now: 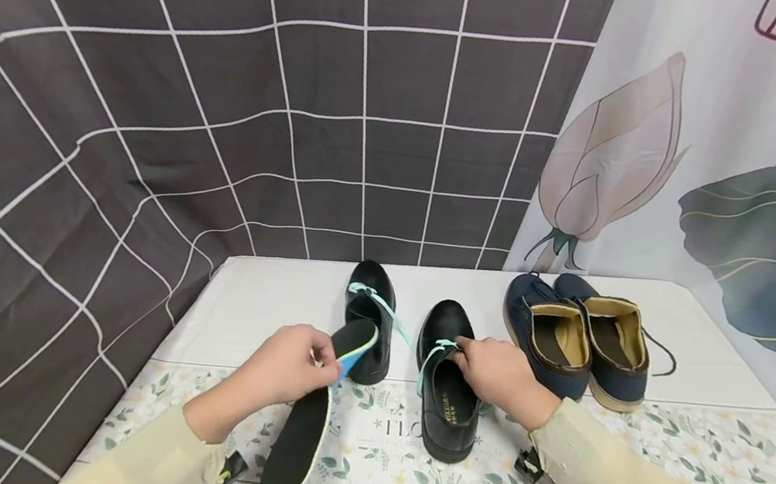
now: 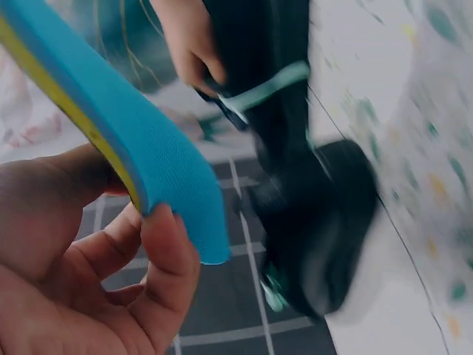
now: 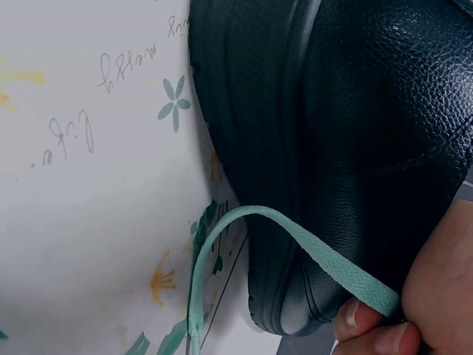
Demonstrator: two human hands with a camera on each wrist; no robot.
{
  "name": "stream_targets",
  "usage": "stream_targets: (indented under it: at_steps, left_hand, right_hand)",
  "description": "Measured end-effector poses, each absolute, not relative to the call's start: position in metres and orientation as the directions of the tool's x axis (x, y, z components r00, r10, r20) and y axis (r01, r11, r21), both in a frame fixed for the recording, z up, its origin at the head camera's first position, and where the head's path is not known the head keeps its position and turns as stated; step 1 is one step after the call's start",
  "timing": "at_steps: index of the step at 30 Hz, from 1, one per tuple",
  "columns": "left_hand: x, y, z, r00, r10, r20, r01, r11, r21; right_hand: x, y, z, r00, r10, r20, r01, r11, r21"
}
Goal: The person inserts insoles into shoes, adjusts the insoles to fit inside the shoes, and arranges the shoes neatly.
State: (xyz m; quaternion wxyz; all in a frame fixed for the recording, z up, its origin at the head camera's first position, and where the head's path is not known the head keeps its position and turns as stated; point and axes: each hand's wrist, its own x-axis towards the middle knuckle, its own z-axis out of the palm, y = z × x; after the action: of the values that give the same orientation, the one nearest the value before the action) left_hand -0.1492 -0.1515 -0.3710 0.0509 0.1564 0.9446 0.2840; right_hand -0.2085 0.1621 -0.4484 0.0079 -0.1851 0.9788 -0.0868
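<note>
Between thumb and fingers my left hand (image 1: 294,367) pinches an insole (image 1: 297,444), black on top with a yellow-green edge. Its blue underside shows close up in the left wrist view, where the insole (image 2: 159,148) slants past the fingers. My right hand (image 1: 499,373) grips the right black leather shoe (image 1: 448,440) at the tongue and collar, close to its mint lace (image 3: 318,251). That shoe stands on the table, toe away from me, with lettering on the bed inside. The other black shoe (image 1: 373,277) stands behind the raised insole, which partly hides it.
To the right, a pair of navy shoes (image 1: 566,364) with tan linings stands side by side, one lace trailing. The white table (image 1: 278,293) has a floral strip (image 1: 735,459) across it. A dark checked curtain (image 1: 399,154) and a flower-printed cloth (image 1: 653,244) hang behind.
</note>
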Motion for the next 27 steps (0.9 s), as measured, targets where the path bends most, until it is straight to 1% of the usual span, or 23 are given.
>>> stream_targets:
  at_steps: [6,11,15,17,20,22,27]
  left_hand:
    - [-0.137,-0.12,-0.363,-0.884,0.468,-0.019,0.371,0.725,0.581]
    - [-0.133,-0.091,-0.363,-0.843,0.537,-0.031,0.411,0.68,0.606]
    - [-0.134,-0.071,-0.367,-0.814,0.581,-0.028,0.442,0.648,0.62]
    - [-0.136,-0.063,-0.37,-0.808,0.589,-0.026,0.449,0.643,0.62]
    - [-0.138,-0.052,-0.374,-0.814,0.58,-0.038,0.436,0.653,0.619]
    - [-0.139,-0.047,-0.376,-0.819,0.57,-0.062,0.417,0.667,0.618]
    - [-0.141,-0.038,-0.381,-0.83,0.545,-0.12,0.369,0.698,0.614]
  right_hand:
    - [-0.208,0.162,-0.448,-0.928,-0.371,0.021,-0.369,0.913,-0.176]
    - [-0.209,0.161,-0.447,-0.927,-0.376,0.003,-0.369,0.909,-0.192]
    - [-0.214,0.16,-0.443,-0.913,-0.407,-0.02,-0.394,0.894,-0.215]
    - [-0.216,0.159,-0.44,-0.903,-0.427,-0.05,-0.406,0.885,-0.227]
    - [-0.219,0.159,-0.434,-0.887,-0.451,-0.101,-0.419,0.876,-0.24]
    - [-0.221,0.16,-0.431,-0.877,-0.46,-0.14,-0.417,0.872,-0.256]
    - [-0.225,0.163,-0.427,-0.851,-0.492,-0.182,-0.428,0.852,-0.301]
